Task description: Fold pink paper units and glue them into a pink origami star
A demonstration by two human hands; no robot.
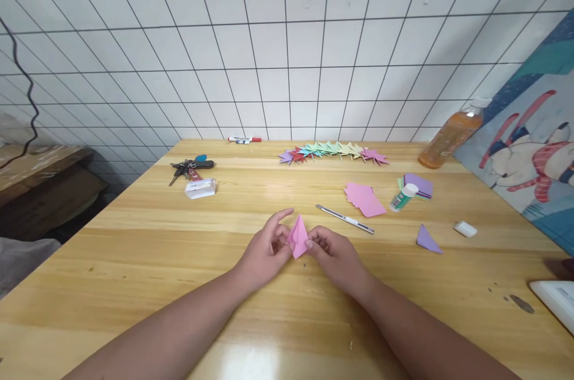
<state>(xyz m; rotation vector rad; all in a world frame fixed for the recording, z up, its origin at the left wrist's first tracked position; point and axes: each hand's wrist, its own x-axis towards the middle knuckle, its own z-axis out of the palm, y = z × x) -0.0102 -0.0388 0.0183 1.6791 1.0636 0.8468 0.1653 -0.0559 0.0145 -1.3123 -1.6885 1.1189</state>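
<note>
Between my two hands is a small piece of folded pink paper (299,237), pointed at the top and creased down its middle. My left hand (268,248) pinches its left edge between thumb and fingers, the index finger raised. On the other side, my right hand (334,255) grips the right edge with thumb and curled fingers. Behind my right hand lies a utility knife (345,218) with a slim pale body. A stack of pink paper sheets (365,199) sits just beyond it.
Several folded paper stars (334,150) line the back. To the right are a glue stick (403,197), coloured paper (418,185), a purple folded piece (428,240), an eraser (465,228) and a bottle (452,134). Keys (191,169), a small white box (200,188) and a marker (244,140) lie left.
</note>
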